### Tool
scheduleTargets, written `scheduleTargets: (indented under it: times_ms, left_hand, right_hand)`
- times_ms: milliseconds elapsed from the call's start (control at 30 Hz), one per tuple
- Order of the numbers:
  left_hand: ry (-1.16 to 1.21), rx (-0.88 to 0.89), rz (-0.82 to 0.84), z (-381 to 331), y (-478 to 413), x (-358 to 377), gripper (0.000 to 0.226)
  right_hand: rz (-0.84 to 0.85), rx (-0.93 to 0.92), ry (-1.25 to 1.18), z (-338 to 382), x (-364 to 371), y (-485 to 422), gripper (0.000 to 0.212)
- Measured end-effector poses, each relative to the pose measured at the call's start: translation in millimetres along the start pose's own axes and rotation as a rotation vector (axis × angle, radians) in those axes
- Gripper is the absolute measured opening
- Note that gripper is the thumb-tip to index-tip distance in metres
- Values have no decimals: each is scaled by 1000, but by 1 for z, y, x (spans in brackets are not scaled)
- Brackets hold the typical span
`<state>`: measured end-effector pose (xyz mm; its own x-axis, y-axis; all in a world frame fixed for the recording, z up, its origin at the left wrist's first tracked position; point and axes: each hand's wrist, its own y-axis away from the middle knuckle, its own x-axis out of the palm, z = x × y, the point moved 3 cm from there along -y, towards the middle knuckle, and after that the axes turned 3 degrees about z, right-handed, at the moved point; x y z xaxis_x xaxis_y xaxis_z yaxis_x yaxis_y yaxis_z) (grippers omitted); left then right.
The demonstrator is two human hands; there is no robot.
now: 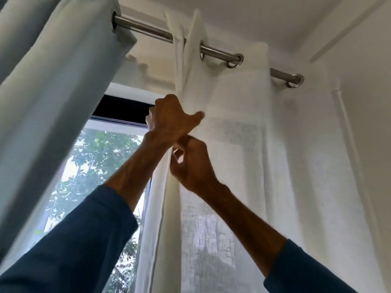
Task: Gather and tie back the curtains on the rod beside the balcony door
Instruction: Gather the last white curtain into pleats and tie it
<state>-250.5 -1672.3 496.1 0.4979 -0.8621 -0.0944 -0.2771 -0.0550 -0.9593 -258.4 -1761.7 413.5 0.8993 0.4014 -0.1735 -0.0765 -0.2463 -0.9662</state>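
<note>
White sheer (232,149), leading edge: left hand (172,118) clenched on it, fingers curled round the gathered folds from the window side, thumb lying out flat across the front of the cloth. Right hand (191,166) directly below, close under the left wrist; fingers curled, thumb and forefinger pinching the same edge. Some motion blur on both hands, so finger detail is rough.

Pose: both arms raised and reaching up, forearms bare, angled toward each other so the hands stack one over the other. Left forearm rises from lower left, right forearm from lower right. Dark blue sleeves (80,240) sit back at mid-forearm.

Sheer: hangs from the rod (146,28) by metal rings (240,60). Top bunched in folds just above the left hand, spread wider to the right, where it covers glass and wall. Below the hands the edge drops straight.

Grey curtain (53,85): same rod, left end, well apart from the sheer, hanging in deep folds.

Between the two curtains: window (99,161), green trees outside. Rod slopes down-right in view toward the wall corner, close under the ceiling
</note>
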Motion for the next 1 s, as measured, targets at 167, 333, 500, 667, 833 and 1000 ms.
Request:
scheduleTargets:
  times_ms: [167, 333, 500, 667, 833, 1000]
  left_hand:
    - [27, 12, -74, 0, 45, 30, 45]
    - [151, 161, -132, 14, 58, 64, 54]
    - [176, 182, -135, 8, 52, 81, 78]
    - [224, 180, -148, 5, 55, 82, 86]
    - [315, 235, -60, 1, 43, 77, 50]
    - [389, 92, 47, 0, 26, 50, 43]
  right_hand:
    - [-41, 24, 5, -19, -45, 82, 18]
    - [-461, 348, 495, -110, -136, 100, 55]
    - [-267, 668, 307, -171, -155, 64, 70]
    - [-332, 407, 341, -137, -121, 24, 57]
    - [-371, 242, 259, -83, -75, -7, 43]
    - [-146, 67, 107, -47, -34, -11, 30]
